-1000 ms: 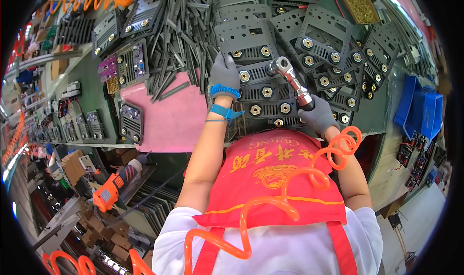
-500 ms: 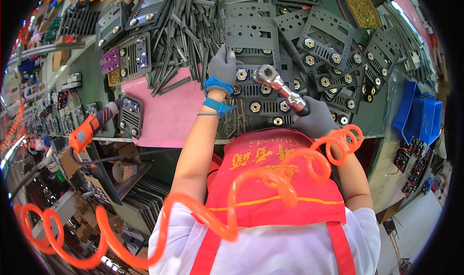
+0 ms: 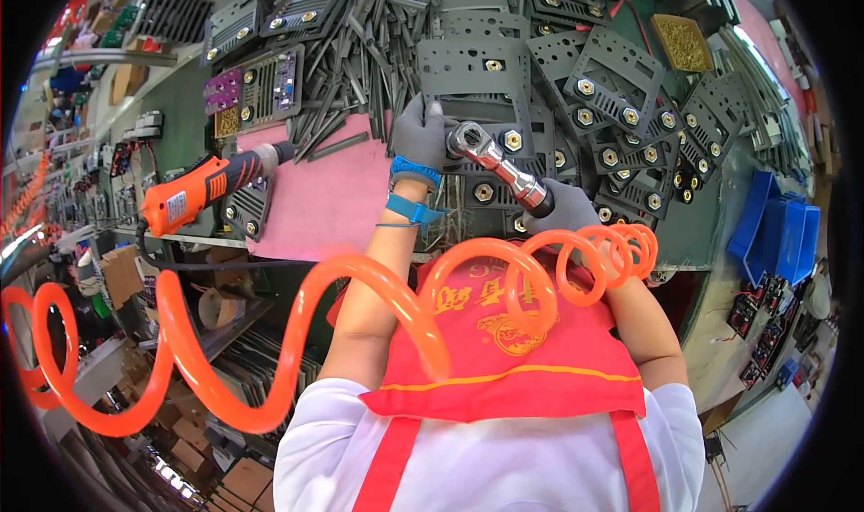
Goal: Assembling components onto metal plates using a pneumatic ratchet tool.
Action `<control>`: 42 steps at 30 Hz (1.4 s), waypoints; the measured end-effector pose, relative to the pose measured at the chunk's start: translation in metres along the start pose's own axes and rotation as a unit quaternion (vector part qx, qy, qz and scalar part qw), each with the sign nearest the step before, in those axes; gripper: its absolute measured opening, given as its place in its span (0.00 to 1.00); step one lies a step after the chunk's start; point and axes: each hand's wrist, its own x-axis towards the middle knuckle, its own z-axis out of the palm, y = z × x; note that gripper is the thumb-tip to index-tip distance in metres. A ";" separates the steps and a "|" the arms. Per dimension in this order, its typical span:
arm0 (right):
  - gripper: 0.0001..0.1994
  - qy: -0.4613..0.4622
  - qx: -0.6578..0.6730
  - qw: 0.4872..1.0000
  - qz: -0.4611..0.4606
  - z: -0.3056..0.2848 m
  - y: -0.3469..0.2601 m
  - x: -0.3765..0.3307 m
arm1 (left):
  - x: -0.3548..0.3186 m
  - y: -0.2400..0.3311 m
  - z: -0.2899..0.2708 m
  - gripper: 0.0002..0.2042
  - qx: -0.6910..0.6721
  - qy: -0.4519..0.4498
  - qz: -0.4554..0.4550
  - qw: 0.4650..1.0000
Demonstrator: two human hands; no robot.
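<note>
My left hand [image 3: 416, 132], in a grey glove with a blue wrist strap, presses on the lower edge of a grey metal plate [image 3: 468, 67] that carries brass nuts. My right hand [image 3: 569, 213], also gloved, grips a silver air ratchet wrench [image 3: 490, 157]. The wrench head sits right beside my left fingers, over the plate's edge near a brass nut [image 3: 513, 139]. An orange coiled air hose [image 3: 360, 287] runs from the wrench across my red apron.
Several more grey plates with brass nuts [image 3: 621, 107] lie overlapping to the right. A pile of dark grey strips [image 3: 360, 44] lies above a pink mat [image 3: 333, 197]. An orange power screwdriver [image 3: 202, 188] hangs at left. Blue bins [image 3: 774, 233] stand at right, a tray of brass parts [image 3: 681, 42] above.
The wrench head has moved left, up against my left hand. The orange hose has swung across the front and the power screwdriver has come in from the left.
</note>
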 end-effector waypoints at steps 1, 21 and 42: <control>0.20 0.020 0.013 1.000 0.009 0.004 -0.001 -0.004 | -0.002 -0.003 -0.001 0.13 -0.001 0.003 0.003 1.000; 0.14 -0.019 -0.022 0.989 -0.147 0.058 0.034 -0.012 | -0.065 -0.024 -0.041 0.14 -0.009 0.117 -0.029 0.993; 0.19 0.162 0.012 0.983 0.081 -0.018 0.024 0.051 | -0.083 -0.092 -0.153 0.15 0.537 -0.011 -0.077 0.840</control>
